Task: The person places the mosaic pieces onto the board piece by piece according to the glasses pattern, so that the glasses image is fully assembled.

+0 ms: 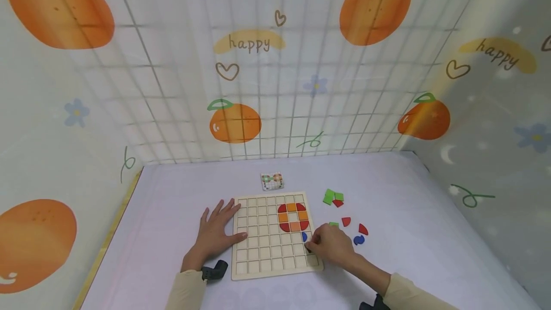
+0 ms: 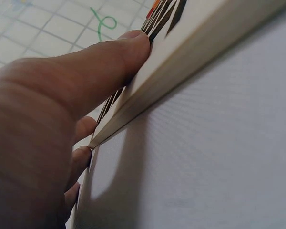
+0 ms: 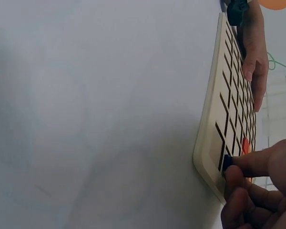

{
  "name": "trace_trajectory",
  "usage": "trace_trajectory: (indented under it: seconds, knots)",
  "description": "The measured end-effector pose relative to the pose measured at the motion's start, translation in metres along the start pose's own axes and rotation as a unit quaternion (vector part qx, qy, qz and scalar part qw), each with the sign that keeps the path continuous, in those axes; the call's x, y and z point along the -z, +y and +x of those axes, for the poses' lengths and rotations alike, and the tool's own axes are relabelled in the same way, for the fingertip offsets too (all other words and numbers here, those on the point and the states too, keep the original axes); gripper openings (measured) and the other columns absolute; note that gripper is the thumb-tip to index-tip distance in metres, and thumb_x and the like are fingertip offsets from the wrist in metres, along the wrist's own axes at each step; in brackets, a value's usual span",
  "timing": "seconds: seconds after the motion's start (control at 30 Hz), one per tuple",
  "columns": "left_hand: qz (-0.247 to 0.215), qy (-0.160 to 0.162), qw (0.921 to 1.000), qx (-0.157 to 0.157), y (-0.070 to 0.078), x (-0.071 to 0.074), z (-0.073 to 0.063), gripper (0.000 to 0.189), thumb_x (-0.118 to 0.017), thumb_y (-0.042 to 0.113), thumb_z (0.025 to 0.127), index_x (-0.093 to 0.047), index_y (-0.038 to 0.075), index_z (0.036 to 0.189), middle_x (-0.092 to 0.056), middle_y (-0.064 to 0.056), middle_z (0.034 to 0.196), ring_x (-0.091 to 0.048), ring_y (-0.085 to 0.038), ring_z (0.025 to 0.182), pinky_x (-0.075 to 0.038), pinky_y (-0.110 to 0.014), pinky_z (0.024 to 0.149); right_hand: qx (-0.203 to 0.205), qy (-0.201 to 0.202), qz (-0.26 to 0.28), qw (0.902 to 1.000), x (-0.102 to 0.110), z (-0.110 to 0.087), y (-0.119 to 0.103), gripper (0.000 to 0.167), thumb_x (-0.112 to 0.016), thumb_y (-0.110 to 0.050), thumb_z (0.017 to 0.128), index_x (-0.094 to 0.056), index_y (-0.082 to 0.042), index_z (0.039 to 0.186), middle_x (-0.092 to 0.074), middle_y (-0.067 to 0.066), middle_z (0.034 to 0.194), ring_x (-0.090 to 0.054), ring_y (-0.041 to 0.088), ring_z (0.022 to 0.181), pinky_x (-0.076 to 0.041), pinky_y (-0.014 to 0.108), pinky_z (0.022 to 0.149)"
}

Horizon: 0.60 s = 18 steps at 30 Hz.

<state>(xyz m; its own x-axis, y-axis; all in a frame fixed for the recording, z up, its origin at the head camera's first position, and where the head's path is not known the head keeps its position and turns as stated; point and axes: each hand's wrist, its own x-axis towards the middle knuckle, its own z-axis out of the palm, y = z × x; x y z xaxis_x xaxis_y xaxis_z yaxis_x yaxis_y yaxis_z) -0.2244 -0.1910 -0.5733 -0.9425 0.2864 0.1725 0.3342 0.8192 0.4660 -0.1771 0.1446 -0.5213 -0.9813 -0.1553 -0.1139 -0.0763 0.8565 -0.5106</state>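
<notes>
Seeing grid-lined backdrop [image 1: 181, 23] printed with oranges [image 1: 235, 123], "happy" lettering [image 1: 249, 43], hearts [image 1: 227, 71], blue flowers [image 1: 316, 85]. Also seeing pale tabletop [image 1: 430, 243], yellow strip [image 1: 107, 245] along left edge.

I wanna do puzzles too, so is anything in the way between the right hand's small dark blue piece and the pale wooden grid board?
Nothing visible blocks it: the right hand pinches the small dark blue piece at the right side of the pale wooden grid board.

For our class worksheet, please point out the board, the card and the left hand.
Board [image 1: 275, 240], head view: a bare square near its middle.
Card [image 1: 272, 182], head view: its printed face.
Left hand [image 1: 214, 234], head view: its back.
</notes>
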Motion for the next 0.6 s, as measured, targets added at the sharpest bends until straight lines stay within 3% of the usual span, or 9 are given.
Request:
trace_trajectory:
  seconds: [0.2, 0.33, 0.47, 0.6]
  knots:
    - [-0.003, -0.001, 1.0, 0.001, -0.003, -0.001, -0.001, 0.091, -0.069, 0.068, 0.077, -0.043, 0.021, 0.151, -0.029, -0.002, 0.159, -0.015, -0.031, 0.148, 0.0, -0.06, 0.115, 0.01, -0.016, 0.028, 0.9994, 0.002, 0.001, 0.008, 0.015, -0.08, -0.024, 0.082, -0.074, -0.012, 0.075, -0.055, -0.008, 0.06, -0.05, 0.011, 0.058, -0.045, 0.024, 0.047]
    - [0.001, -0.004, 1.0, 0.002, -0.004, -0.002, 0.0, 0.091, -0.069, 0.068, 0.078, -0.042, 0.021, 0.151, -0.028, -0.002, 0.159, -0.015, -0.031, 0.148, 0.001, -0.06, 0.115, 0.035, -0.001, 0.031, 0.9989, 0.015, 0.001, 0.027, 0.014, -0.081, -0.021, 0.082, -0.071, -0.016, 0.073, -0.053, -0.009, 0.061, -0.049, 0.01, 0.059, -0.042, 0.022, 0.048]
    - [0.004, -0.004, 1.0, 0.002, -0.003, -0.002, 0.0, 0.091, -0.069, 0.067, 0.078, -0.042, 0.021, 0.151, -0.029, -0.003, 0.159, -0.015, -0.031, 0.148, 0.001, -0.06, 0.115, 0.027, 0.018, -0.021, 0.9993, 0.037, -0.003, 0.057, 0.013, -0.083, -0.018, 0.079, -0.07, -0.019, 0.076, -0.055, -0.011, 0.064, -0.05, 0.009, 0.059, -0.045, 0.025, 0.052]
    - [0.002, -0.002, 1.0, 0.001, -0.004, 0.0, 0.001, 0.09, -0.07, 0.066, 0.078, -0.043, 0.02, 0.15, -0.031, -0.004, 0.158, -0.017, -0.032, 0.147, 0.0, -0.06, 0.114, 0.019, -0.002, -0.082, 0.9965, 0.052, -0.011, 0.083, 0.017, -0.084, -0.012, 0.076, -0.075, -0.018, 0.089, -0.06, -0.01, 0.079, -0.057, 0.01, 0.074, -0.056, 0.033, 0.07]
